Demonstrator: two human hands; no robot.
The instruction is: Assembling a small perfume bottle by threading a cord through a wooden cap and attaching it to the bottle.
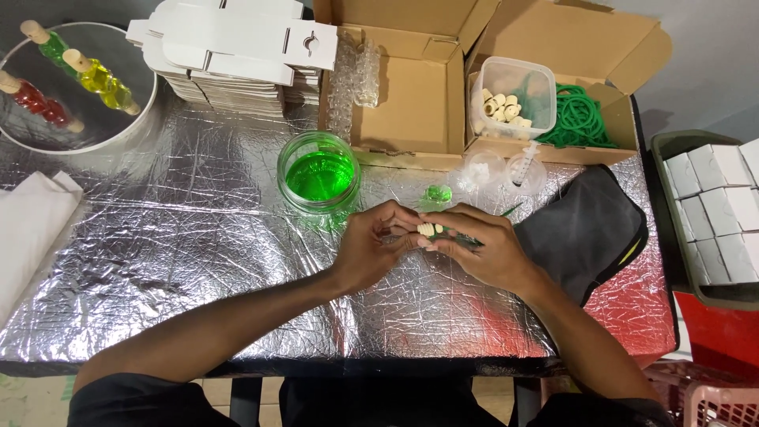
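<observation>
Both hands, left (pixel 371 245) and right (pixel 482 249), pinch a small cream bead (pixel 428 229) beside the jar of green liquid (pixel 319 175).

Foil-covered surface (pixel 198 237) with supplies around the work area.
Jar of green liquid (pixel 319 175) at centre; flat white cartons (pixel 229 47) stacked behind it — round tray (pixel 126 130) with coloured pieces at far left; open cardboard box (pixel 411 87), tub of beige beads (pixel 510 99), green cord (pixel 585 119), dark pouch (pixel 589 229).
</observation>
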